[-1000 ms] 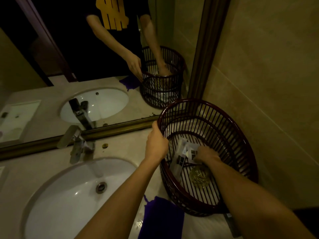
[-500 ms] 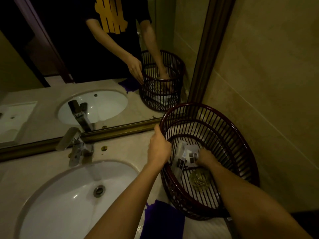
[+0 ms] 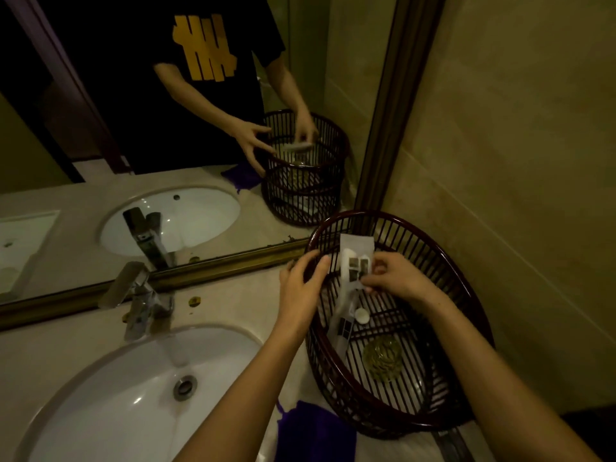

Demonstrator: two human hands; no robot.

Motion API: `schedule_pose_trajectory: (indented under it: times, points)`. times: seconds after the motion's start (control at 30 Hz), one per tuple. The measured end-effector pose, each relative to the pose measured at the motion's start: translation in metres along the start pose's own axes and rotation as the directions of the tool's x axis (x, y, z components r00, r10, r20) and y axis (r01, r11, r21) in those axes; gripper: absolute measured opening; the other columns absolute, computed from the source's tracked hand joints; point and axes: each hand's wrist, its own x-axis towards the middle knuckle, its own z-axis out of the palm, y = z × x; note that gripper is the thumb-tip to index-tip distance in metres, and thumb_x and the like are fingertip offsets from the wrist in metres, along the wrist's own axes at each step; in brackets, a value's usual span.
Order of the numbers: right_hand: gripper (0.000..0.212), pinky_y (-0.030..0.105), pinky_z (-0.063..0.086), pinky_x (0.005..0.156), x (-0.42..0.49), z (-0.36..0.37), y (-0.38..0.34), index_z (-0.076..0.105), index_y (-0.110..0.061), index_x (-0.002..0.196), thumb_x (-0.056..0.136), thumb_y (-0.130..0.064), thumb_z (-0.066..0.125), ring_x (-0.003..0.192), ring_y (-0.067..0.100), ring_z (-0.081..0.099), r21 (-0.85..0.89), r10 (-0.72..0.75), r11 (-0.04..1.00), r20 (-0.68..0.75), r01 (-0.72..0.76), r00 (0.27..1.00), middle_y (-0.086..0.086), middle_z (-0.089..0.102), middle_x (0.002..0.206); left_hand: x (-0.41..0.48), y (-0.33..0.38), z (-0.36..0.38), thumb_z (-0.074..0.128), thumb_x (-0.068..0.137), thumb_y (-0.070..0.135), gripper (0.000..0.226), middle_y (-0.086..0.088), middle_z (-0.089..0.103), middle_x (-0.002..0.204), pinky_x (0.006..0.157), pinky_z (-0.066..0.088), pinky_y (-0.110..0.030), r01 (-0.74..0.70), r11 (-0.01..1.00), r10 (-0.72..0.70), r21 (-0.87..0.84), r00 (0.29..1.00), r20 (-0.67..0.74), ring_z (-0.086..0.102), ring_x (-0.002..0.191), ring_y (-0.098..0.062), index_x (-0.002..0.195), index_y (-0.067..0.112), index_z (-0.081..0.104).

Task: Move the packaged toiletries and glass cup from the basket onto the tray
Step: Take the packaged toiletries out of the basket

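Observation:
A dark red slatted basket (image 3: 463, 295) stands on the counter against the right wall. My right hand (image 3: 396, 278) holds a white toiletry packet (image 3: 356, 258) lifted above the basket's rim. My left hand (image 3: 301, 288) hovers beside the packet with fingers spread, off the rim. On the basket floor lie another white packet (image 3: 343, 325), a small white cap (image 3: 361, 316) and a glass cup (image 3: 383, 358) on its side. No tray is in view.
A white sink (image 3: 126, 401) with a chrome tap (image 3: 140, 295) fills the left of the beige counter. A purple cloth (image 3: 313, 435) lies by the basket's near side. A framed mirror (image 3: 173, 161) stands behind, the tiled wall to the right.
My right hand has risen from the basket floor with one white packet. My left hand has let go of the basket rim and opened next to the packet.

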Motion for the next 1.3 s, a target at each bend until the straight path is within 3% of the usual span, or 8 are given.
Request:
schedule_pose_trajectory:
  times: [0.17,0.33,0.4,0.5,0.73,0.87,1.0,1.3]
  points:
    - [0.012,0.035,0.063,0.078,-0.034,-0.004,-0.038,0.068,-0.004,0.093,0.085,-0.007,0.077,0.082,0.027,0.076,0.081,-0.223,0.973,0.120,0.214,0.967,0.018,0.076,0.086,-0.007,0.020,-0.002,0.050,0.079,0.077,0.014,0.006,0.019,0.162,0.120,0.019,-0.052,-0.033,0.999,0.032,0.021,0.998,0.061,0.010,0.150,-0.016,0.088,0.071,0.060]
    - [0.010,0.032,0.064,0.077,-0.040,-0.003,-0.048,0.070,-0.012,0.097,0.088,-0.012,0.075,0.080,0.022,0.076,0.050,-0.291,0.957,0.177,0.287,0.940,0.013,0.076,0.092,-0.010,0.024,-0.005,0.053,0.100,0.032,0.026,-0.003,0.067,0.108,0.093,0.053,-0.044,-0.118,0.971,0.123,-0.206,0.992,0.010,0.060,0.111,-0.027,0.089,0.016,0.070]
    - [0.009,0.028,0.063,0.075,-0.032,-0.010,-0.041,0.072,-0.012,0.099,0.090,-0.013,0.074,0.079,0.019,0.076,0.074,-0.236,0.971,0.153,0.227,0.960,0.012,0.076,0.094,-0.013,0.025,-0.015,0.051,0.101,0.030,0.030,-0.010,0.071,0.095,0.084,0.055,-0.039,-0.043,0.943,0.039,-0.329,0.999,-0.020,0.064,0.093,-0.028,0.088,0.010,0.069]
    - [0.005,0.024,0.060,0.067,-0.007,-0.019,-0.017,0.073,-0.010,0.096,0.091,-0.013,0.073,0.075,0.018,0.073,0.027,-0.076,0.997,0.066,0.074,0.995,0.012,0.076,0.089,-0.010,0.020,-0.036,0.050,0.101,0.025,0.028,-0.018,0.073,0.108,0.096,0.052,-0.048,0.091,0.827,-0.140,-0.555,0.989,-0.046,0.068,0.105,-0.030,0.106,0.006,0.070]
    - [0.016,0.024,0.047,0.045,0.061,0.025,0.043,0.063,-0.007,0.079,0.093,-0.015,0.065,0.054,0.016,0.058,-0.292,0.315,0.901,-0.063,-0.320,0.947,0.009,0.063,0.071,-0.007,0.016,-0.066,0.038,0.105,0.009,0.033,-0.018,0.072,0.119,0.084,0.061,-0.042,0.225,0.601,-0.277,-0.767,0.959,0.064,0.069,0.109,-0.032,0.135,0.003,0.049]
    - [0.028,0.032,0.054,0.064,0.070,0.064,0.062,0.058,-0.010,0.077,0.090,-0.034,0.066,0.076,0.022,0.065,-0.453,0.381,0.807,-0.088,-0.378,0.920,0.006,0.064,0.082,-0.011,0.009,-0.073,0.037,0.105,0.009,0.027,-0.020,0.073,0.114,0.085,0.060,-0.044,0.298,0.526,-0.329,-0.797,0.935,0.132,0.070,0.107,-0.031,0.125,0.005,0.053]
    - [0.040,0.033,0.055,0.084,0.074,0.090,0.070,0.069,-0.014,0.116,0.092,-0.046,0.066,0.107,0.025,0.067,-0.608,0.348,0.712,-0.127,-0.350,0.929,0.008,0.070,0.120,-0.013,0.000,-0.078,0.038,0.104,0.010,0.024,-0.021,0.073,0.114,0.089,0.056,-0.048,0.329,0.529,-0.359,-0.782,0.922,0.146,0.070,0.108,-0.033,0.120,0.007,0.056]
    - [0.026,0.034,0.054,0.061,0.074,0.050,0.055,0.068,0.006,0.104,0.096,-0.018,0.068,0.078,0.028,0.066,-0.205,0.351,0.908,-0.106,-0.366,0.930,0.021,0.070,0.091,-0.008,0.007,-0.076,0.038,0.105,0.010,0.024,-0.023,0.073,0.110,0.076,0.060,-0.046,0.376,0.471,-0.385,-0.798,0.901,0.198,0.072,0.102,-0.033,0.120,0.002,0.055]
